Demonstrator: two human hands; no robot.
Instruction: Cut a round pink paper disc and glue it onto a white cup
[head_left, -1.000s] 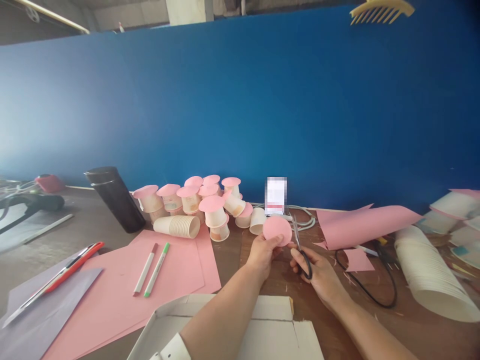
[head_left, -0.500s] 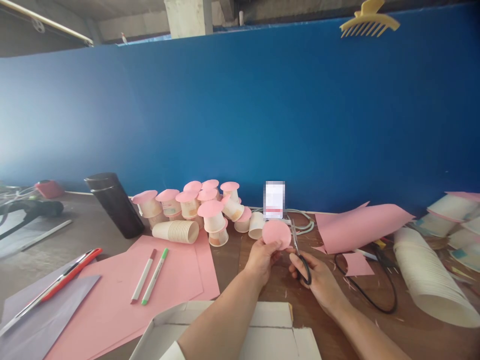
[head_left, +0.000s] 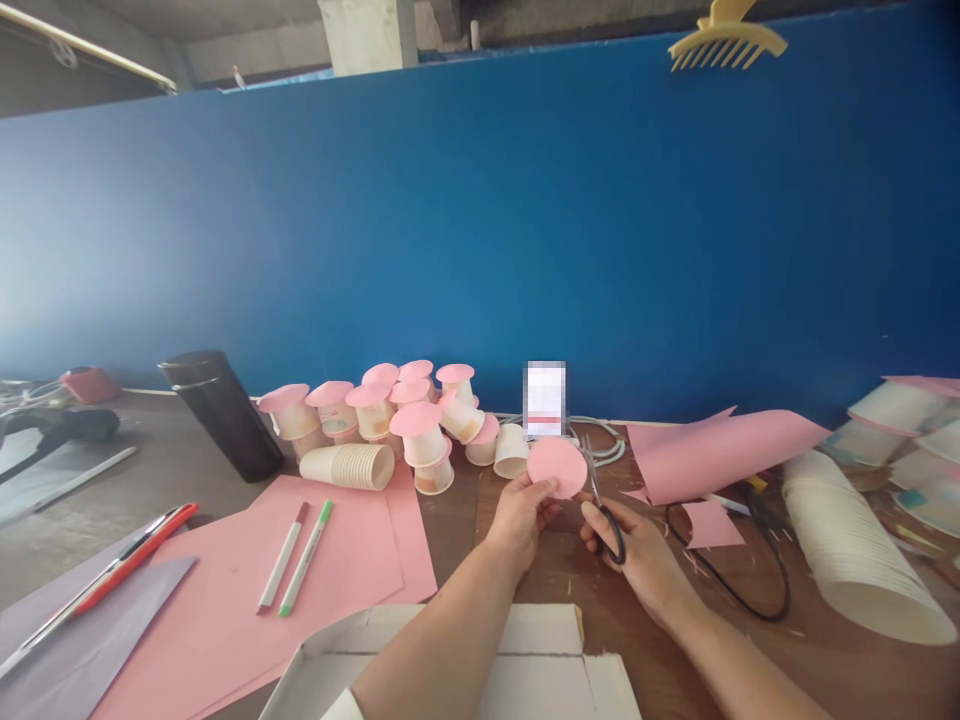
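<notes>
A round pink paper disc is pinched by its lower edge in my left hand, thumb on its face. My right hand is closed round the dark handles of a pair of scissors. The metal blades point up and stand right beside the disc's right edge; whether they touch the paper I cannot tell. Just behind the disc a white paper cup lies on its side. Left of it stand several paper cups topped with pink discs.
A phone leans near the blue wall. Pink sheets carry two markers; a red utility knife lies left. A black bottle, curled pink paper, a long cup stack and white cardboard surround my arms.
The pink disc has turned slightly in my left hand and sits a little further right in relation to the cups. The view has shifted slightly. Both hands keep their hold.
</notes>
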